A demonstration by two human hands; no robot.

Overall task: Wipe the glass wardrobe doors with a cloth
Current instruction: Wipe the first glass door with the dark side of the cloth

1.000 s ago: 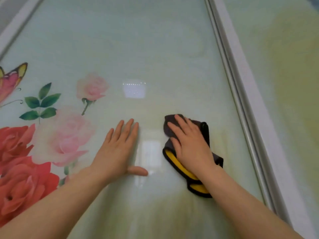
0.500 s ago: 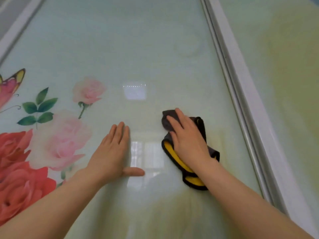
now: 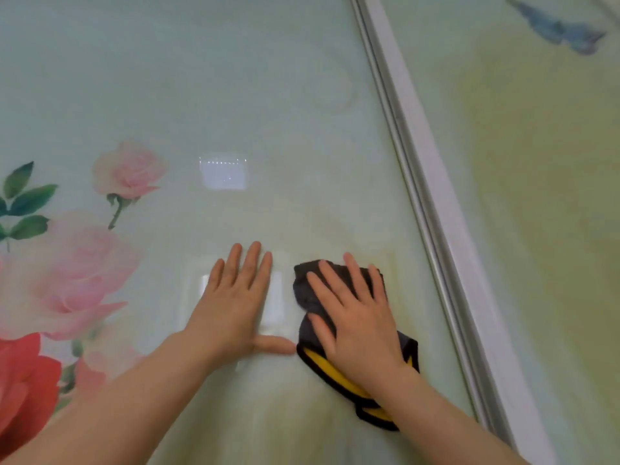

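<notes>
The cloth is soft, light and limp; it is best controlled under a flat palm, not pinched. It lies on the glass door, near the door's right frame. The right hand presses it with fingers spread straight. The left hand rests flat on the glass just beside it, holding nothing. The glass is judged slippery and breakable: apply moderate pressure.

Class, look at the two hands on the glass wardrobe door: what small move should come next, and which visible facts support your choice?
Probably slide the right hand, pressing flat on the dark grey cloth with yellow edging, sideways toward the white door frame. The strip of pale green glass door between cloth and frame is uncovered, and the left hand lies flat beside the cloth, blocking the other direction.
</notes>
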